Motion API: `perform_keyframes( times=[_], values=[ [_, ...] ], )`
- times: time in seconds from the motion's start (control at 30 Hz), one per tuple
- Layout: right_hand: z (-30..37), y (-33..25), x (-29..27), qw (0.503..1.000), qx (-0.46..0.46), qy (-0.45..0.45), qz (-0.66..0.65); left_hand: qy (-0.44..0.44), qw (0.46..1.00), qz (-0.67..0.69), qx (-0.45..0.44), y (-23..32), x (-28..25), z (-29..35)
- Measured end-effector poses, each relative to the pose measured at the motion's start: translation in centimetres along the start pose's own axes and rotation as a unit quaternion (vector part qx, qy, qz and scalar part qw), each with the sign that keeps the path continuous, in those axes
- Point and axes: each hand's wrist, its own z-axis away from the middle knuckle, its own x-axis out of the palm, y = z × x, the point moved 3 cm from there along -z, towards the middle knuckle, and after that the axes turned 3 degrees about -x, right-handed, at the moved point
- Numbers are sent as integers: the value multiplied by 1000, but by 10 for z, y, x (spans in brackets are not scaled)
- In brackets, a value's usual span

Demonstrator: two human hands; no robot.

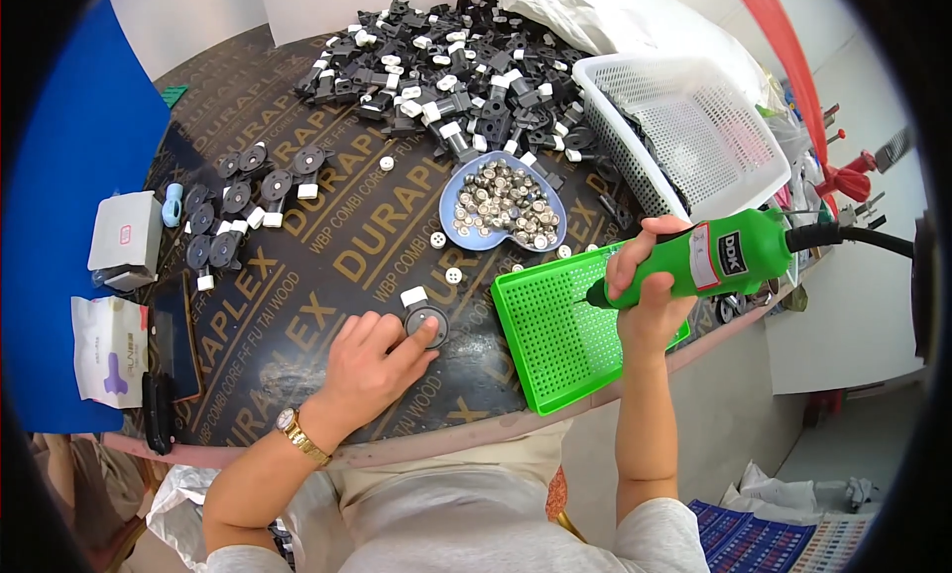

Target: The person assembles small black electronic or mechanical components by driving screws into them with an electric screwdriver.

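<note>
My left hand [372, 365], with a gold watch [300, 436] on its wrist, lies low over the table. Its index finger presses on a round black part with a white tab [427, 327], and the other fingers curl beside it. My right hand [650, 300] grips a green electric screwdriver [729, 254] held sideways above a green perforated tray [555, 350]. The driver's dark tip points left, away from the black part. Beyond the hands, a blue heart-shaped dish [477, 240] holds many small round metal pieces. Several white button-like discs [453, 275] lie near it.
Black parts with white tabs [436, 67] are heaped at the back, near a white basket [734, 127]. Several round black parts [277, 184] lie left, beside a white box [126, 234] and a soft packet [107, 350]. A red strip [793, 57] hangs right; a cable [878, 238] trails off the screwdriver.
</note>
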Motion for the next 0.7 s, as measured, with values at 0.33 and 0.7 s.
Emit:
perform_keyframes(
  times=[0.33, 0.7],
  values=[
    [4, 3, -4, 999, 25, 22, -20, 9, 999, 27, -21, -2, -1, 2],
    [6, -37, 75, 977, -38, -63, -202, 37, 999, 32, 8, -5, -1, 4]
  ],
)
